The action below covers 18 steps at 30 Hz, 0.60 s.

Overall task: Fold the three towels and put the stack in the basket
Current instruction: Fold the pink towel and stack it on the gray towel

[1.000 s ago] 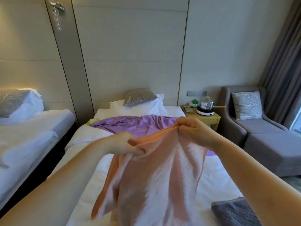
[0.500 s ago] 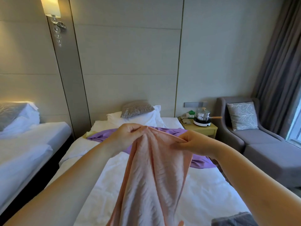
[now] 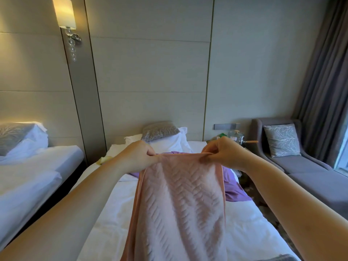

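- The pale pink towel with a raised herringbone weave (image 3: 180, 204) hangs in the air over the white-sheeted bed (image 3: 113, 213). Its top edge is stretched level and its length falls toward the person, out of view at the bottom.
- The left hand (image 3: 139, 157) pinches the top left corner with curled fingers. The right hand (image 3: 224, 153) pinches the top right corner the same way.
- A purple towel (image 3: 233, 187) lies crumpled across the bed behind the pink one, and a scrap of yellow cloth (image 3: 104, 160), likely the third towel, shows at the bed's left edge.
- Progress looks early. No towel is folded, there is no stack, and I cannot make out a basket; a grey shape (image 3: 282, 258) at the lower edge is too cut off to name.
- Half a second ago the hands were close together with the pink towel bunched between them. Now they are apart and the towel is spread flat, ready for a first fold.
- The view has tipped upward, so more of the lit wall lamp (image 3: 65, 14) shows.
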Motion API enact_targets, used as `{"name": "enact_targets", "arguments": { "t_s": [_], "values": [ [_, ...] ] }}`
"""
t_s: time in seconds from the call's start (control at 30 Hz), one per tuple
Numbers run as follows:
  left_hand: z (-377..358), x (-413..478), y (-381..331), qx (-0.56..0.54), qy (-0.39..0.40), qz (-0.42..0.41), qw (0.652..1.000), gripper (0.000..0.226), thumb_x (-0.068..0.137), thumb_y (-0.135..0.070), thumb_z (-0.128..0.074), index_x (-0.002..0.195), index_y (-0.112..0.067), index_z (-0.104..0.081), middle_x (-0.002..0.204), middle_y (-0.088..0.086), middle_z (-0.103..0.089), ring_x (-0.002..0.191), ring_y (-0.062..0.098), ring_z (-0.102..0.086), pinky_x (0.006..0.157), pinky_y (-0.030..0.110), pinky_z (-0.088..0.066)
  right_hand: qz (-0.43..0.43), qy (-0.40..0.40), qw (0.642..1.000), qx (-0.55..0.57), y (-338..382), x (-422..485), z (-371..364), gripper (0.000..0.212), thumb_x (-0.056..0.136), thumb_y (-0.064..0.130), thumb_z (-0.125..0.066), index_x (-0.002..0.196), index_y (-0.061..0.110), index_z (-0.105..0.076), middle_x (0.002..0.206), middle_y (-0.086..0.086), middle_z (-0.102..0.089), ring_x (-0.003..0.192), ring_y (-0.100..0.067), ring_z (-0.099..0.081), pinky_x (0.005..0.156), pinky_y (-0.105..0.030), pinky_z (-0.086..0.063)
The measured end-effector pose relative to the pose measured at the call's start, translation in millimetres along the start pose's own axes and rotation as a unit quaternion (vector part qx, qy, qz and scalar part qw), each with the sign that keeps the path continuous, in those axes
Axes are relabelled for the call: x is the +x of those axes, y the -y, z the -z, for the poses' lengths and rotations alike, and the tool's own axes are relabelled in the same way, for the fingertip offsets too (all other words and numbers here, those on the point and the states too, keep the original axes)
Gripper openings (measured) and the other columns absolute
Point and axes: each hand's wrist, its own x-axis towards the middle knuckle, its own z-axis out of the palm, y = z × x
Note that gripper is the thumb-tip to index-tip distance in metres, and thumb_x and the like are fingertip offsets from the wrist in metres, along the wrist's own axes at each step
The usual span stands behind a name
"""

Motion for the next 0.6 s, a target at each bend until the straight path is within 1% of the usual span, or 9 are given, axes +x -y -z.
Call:
{"name": "enact_targets", "arguments": {
  "t_s": [0.1,0.17,0.2,0.27,0.3,0.37,0.4,0.5,0.6],
  "values": [
    [-1,2,8,-0.005,-0.067,-0.007,0.998,0.059,0.082,-0.048,-0.068,0.047,-0.012,-0.036,0.044,0.000,-0.028,0.044,0.015,-0.029,0.051,0.027,-0.029,-0.003,0.025,0.999,-0.032,-1,-1,-3,0.006,0.081,0.024,-0.072,0.084,0.022,-0.076,0.077,-0.006,-0.071,0.070,-0.017,-0.058,0.074,-0.038,-0.051],
    [-5,2,11,0.004,-0.088,0.009,0.996,0.058,0.078,-0.051,-0.071,0.044,-0.017,-0.037,0.039,-0.008,-0.033,0.041,0.010,-0.031,0.047,0.024,-0.027,0.006,-0.020,1.000,0.007,4,-2,-2,0.010,0.080,0.014,-0.072,0.083,0.023,-0.076,0.078,-0.001,-0.073,0.076,-0.017,-0.066,0.079,-0.034,-0.053],
    [-8,2,11,0.012,-0.089,0.011,0.996,0.053,0.076,-0.050,-0.073,0.048,-0.019,-0.040,0.042,-0.010,-0.039,0.043,0.008,-0.036,0.046,0.025,-0.028,0.014,-0.045,0.998,0.041,9,-2,-1,0.016,0.079,0.009,-0.071,0.081,0.024,-0.074,0.078,0.002,-0.073,0.077,-0.013,-0.067,0.079,-0.030,-0.053],
    [-16,2,6,-0.009,-0.059,0.009,0.998,0.036,0.075,-0.040,-0.075,0.066,-0.022,-0.045,0.065,-0.010,-0.059,0.063,0.012,-0.055,0.053,0.029,-0.040,0.042,-0.071,0.992,0.092,22,-1,-1,0.025,0.078,0.003,-0.069,0.075,0.028,-0.071,0.075,0.007,-0.071,0.071,-0.001,-0.065,0.074,-0.020,-0.054],
    [-21,2,1,-0.062,-0.033,0.006,0.998,0.032,0.077,-0.033,-0.074,0.076,-0.021,-0.045,0.081,-0.005,-0.066,0.076,0.014,-0.062,0.061,0.030,-0.048,0.058,-0.067,0.991,0.103,29,-1,-2,0.028,0.078,0.001,-0.069,0.074,0.029,-0.069,0.073,0.010,-0.070,0.067,0.004,-0.063,0.069,-0.015,-0.052],
    [-29,-1,-14,-0.215,0.009,-0.020,0.976,0.030,0.082,-0.018,-0.072,0.091,-0.021,-0.043,0.101,0.002,-0.067,0.082,0.011,-0.065,0.060,0.024,-0.053,0.083,-0.051,0.990,0.105,39,-2,-9,0.027,0.079,0.001,-0.068,0.075,0.028,-0.068,0.072,0.012,-0.068,0.065,0.007,-0.060,0.064,-0.010,-0.049],
    [-33,-2,-20,-0.268,0.016,-0.041,0.962,0.030,0.084,-0.011,-0.069,0.097,-0.020,-0.044,0.102,0.003,-0.066,0.081,0.012,-0.065,0.060,0.022,-0.053,0.090,-0.047,0.990,0.103,42,-2,-13,0.024,0.079,0.003,-0.068,0.076,0.026,-0.068,0.074,0.011,-0.068,0.066,0.007,-0.060,0.064,-0.010,-0.049],
    [-36,-6,-30,-0.316,0.034,-0.069,0.946,0.028,0.085,0.006,-0.055,0.100,-0.017,-0.048,0.088,-0.002,-0.066,0.076,0.015,-0.059,0.067,0.021,-0.048,0.083,-0.050,0.986,0.133,41,-4,-21,0.014,0.080,0.004,-0.068,0.081,0.018,-0.069,0.078,0.003,-0.069,0.070,-0.001,-0.061,0.071,-0.023,-0.052],
    [-37,-9,-31,-0.391,0.056,-0.056,0.917,0.016,0.086,0.001,-0.059,0.093,-0.013,-0.053,0.084,0.002,-0.062,0.077,0.018,-0.051,0.071,0.025,-0.044,0.066,-0.043,0.980,0.182,34,-7,-28,0.011,0.079,0.001,-0.068,0.082,0.011,-0.066,0.076,0.000,-0.067,0.071,-0.008,-0.061,0.074,-0.031,-0.052]
  ]
}}
